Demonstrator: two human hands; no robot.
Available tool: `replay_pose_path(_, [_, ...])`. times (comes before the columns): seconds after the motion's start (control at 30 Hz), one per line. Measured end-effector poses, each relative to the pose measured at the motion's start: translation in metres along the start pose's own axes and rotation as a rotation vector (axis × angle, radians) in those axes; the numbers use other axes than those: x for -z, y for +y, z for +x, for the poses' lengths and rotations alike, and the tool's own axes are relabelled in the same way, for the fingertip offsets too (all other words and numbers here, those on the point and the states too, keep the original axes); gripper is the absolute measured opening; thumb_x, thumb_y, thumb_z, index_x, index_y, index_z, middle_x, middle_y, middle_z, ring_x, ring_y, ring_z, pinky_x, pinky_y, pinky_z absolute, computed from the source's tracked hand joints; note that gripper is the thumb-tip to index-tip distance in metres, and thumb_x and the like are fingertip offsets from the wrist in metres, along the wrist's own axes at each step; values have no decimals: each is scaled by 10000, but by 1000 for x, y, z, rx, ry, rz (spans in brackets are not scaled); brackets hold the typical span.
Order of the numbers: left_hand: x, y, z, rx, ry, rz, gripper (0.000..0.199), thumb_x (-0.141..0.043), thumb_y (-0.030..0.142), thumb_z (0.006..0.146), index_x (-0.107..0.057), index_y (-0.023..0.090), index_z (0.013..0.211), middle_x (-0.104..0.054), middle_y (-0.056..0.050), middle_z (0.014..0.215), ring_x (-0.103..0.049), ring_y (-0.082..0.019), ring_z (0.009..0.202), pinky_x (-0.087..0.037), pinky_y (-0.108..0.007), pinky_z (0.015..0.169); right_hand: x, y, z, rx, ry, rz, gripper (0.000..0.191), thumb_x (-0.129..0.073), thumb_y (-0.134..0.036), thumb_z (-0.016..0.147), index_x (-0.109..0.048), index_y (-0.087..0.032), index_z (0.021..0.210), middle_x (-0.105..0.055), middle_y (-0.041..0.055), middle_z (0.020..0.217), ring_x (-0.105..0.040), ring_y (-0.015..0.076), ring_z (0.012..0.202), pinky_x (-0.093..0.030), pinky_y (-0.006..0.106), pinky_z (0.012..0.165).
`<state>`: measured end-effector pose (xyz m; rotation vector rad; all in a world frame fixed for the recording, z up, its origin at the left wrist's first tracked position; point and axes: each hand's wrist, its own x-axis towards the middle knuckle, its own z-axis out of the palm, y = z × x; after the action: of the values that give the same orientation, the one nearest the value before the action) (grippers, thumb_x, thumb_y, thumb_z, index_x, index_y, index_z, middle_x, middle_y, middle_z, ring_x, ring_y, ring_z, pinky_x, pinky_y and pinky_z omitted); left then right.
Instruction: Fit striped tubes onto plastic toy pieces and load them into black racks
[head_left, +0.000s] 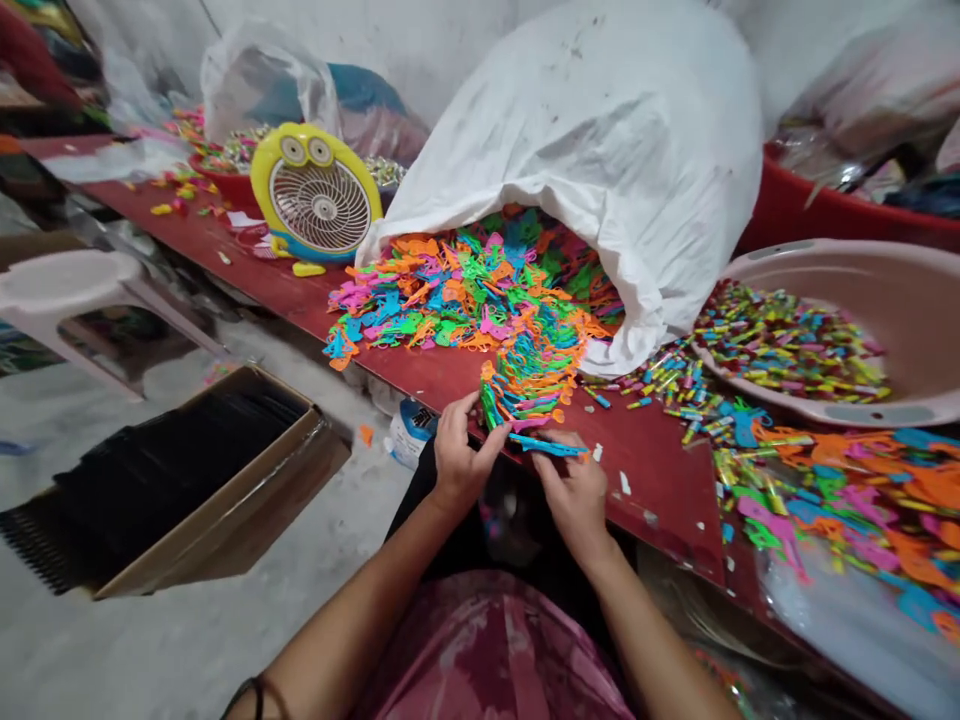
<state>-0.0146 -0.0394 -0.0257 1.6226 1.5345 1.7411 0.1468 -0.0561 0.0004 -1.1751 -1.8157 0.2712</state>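
Sits at a long red table [645, 480], facing a bulging white sack [600, 120] open toward the near edge. On the floor at left, a cardboard box [240, 520] full of black items; at right, a pinkish basin [915, 330] partly filled with small coloured tubes. Spilling from the sack's mouth, a heap of bright plastic pieces [450, 285]; left of it, a yellow-and-blue fan [325, 208]. Closes the left hand [461, 455] on the near end of a stacked row [536, 365] in front of the heap. Pinches, with the right hand [574, 490] just apart, a thin blue piece [547, 446] at the table's edge.
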Motion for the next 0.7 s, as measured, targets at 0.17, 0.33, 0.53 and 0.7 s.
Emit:
replay_pose_path(0.17, [8, -3, -1, -10, -78, -52, 484, -622, 423, 888, -523, 170, 1289, -623, -109, 1155, -594, -218, 1055, -481, -390, 969, -7, 7, -8, -156, 80, -18, 154, -629, -300, 901, -670, -187, 998, -698, 50, 909, -663, 198, 811, -528, 334, 754])
replay_pose_path(0.33, [14, -7, -4, -64, -134, -96, 414, -468, 333, 972, -484, 175, 1354, -588, -127, 1284, -540, -221, 1208, -427, -413, 1058, 1, 8, -6, -124, 41, -68, 157, -632, -285, 891, -657, -186, 1011, -694, 59, 956, -667, 200, 851, -534, 354, 804])
replay_pose_path(0.53, [6, -8, -3, -13, -43, -75, 553, -718, 464, 816, -558, 188, 1268, -643, -105, 1139, -610, -233, 1069, -495, -398, 966, 0, 12, -8, -102, 32, -92, 164, -615, -274, 896, -648, -190, 1033, -677, 64, 982, -664, 209, 893, -538, 364, 814])
replay_pose_path(0.7, [2, -8, -1, 1, -7, -77, 591, -751, 498, 771, -574, 178, 1235, -640, -93, 1082, -621, -219, 1016, -514, -371, 928, -3, 12, -7, -132, 67, -100, 193, -615, -294, 887, -653, -186, 1042, -693, 74, 976, -668, 216, 879, -539, 369, 796])
